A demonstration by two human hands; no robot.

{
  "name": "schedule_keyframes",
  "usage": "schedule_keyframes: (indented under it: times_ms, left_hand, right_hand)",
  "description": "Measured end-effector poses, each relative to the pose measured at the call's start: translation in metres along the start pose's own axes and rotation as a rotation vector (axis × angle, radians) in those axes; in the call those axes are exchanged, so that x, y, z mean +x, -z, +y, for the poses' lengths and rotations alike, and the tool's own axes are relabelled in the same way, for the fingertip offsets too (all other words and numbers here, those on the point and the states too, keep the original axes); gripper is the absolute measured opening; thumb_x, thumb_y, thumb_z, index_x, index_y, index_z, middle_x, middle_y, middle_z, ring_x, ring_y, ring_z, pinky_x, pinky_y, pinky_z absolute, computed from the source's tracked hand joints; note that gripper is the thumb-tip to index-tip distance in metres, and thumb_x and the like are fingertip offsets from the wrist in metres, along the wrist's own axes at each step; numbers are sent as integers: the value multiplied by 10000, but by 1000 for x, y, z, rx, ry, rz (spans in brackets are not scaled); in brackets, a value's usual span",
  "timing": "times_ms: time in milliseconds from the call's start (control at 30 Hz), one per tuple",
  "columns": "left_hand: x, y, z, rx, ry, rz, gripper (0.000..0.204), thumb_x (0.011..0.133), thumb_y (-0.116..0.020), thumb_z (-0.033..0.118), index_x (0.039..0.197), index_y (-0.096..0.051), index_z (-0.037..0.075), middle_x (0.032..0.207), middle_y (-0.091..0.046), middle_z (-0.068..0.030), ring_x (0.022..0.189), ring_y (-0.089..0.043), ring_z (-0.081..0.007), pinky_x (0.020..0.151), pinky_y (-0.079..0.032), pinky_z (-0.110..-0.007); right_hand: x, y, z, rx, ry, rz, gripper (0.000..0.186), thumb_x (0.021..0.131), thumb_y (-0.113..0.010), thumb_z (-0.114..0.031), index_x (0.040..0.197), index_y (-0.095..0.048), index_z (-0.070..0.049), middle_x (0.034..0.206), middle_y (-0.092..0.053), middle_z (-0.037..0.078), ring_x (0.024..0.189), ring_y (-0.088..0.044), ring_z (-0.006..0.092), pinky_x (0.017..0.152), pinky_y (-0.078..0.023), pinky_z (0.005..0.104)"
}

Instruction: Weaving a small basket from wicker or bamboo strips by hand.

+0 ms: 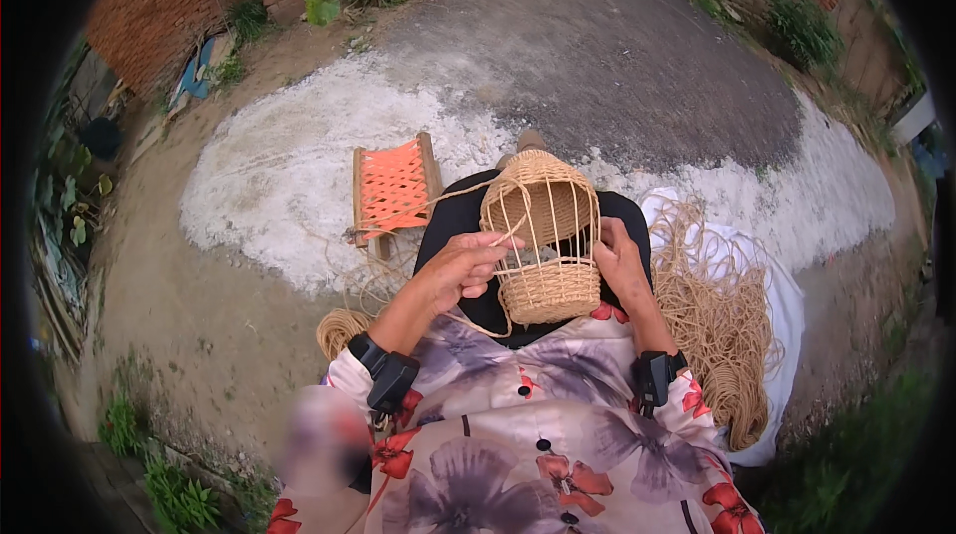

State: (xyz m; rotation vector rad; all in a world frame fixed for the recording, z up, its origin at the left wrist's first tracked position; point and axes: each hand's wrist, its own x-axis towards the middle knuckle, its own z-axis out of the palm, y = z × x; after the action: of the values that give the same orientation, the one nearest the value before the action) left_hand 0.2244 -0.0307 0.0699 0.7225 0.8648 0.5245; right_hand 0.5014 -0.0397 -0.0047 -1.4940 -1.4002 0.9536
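Observation:
A woven tan basket with a domed upper part and bare upright spokes between the woven sections lies over a black surface at my lap. My left hand is at the basket's left spokes, thumb and index finger pinched on a tan cord that loops out leftward. My right hand grips the basket's right side, its fingertips partly hidden behind it.
A small wooden stool with orange woven strapping stands ahead-left. Tangled tan cord lies on white cloth at my right, and a coil at my left. Brick walls and plants edge the yard.

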Motion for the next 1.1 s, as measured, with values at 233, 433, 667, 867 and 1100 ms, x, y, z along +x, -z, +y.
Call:
schedule_keyframes:
  times_ms: [233,433,667,867,1100]
  left_hand:
    - [14,-14,10,329,-126,29,373,945,-592,275,1208,-600,11,616,-318,117,477,-263,-2,414,-220,-192]
    - [13,-5,-1,228,-192,84,348,972,-549,287,1190,-591,19,640,-392,78,501,-322,-23,445,-291,-192]
    - [-3,24,-17,-113,-241,119,238,981,-544,290,1006,-583,57,701,-503,42,566,-438,-38,531,-394,-200]
    - [-2,36,-16,26,-223,189,193,930,-636,259,916,-633,66,722,-549,46,601,-512,-33,548,-457,-197]
    - [13,31,-5,-53,-234,113,162,918,-647,199,960,-649,43,748,-595,25,639,-575,-38,570,-507,-187]
  right_hand:
    - [-4,3,-39,-606,191,55,266,819,-603,-97,1066,-551,-12,860,-631,194,820,-641,320,714,-515,385]
    - [-33,-1,-70,-164,441,62,361,807,-486,75,1107,-640,-53,930,-561,106,831,-584,235,747,-486,335]
    - [-28,-7,-84,-138,366,23,289,793,-517,66,1004,-676,-52,873,-559,97,834,-590,264,749,-489,351]
    - [1,-30,-85,-518,341,117,486,756,-632,-177,1211,-492,-76,960,-585,136,807,-635,339,705,-498,442]
    - [7,-32,-70,-294,127,148,407,723,-610,-84,1115,-505,-61,867,-592,89,696,-615,260,653,-485,378]
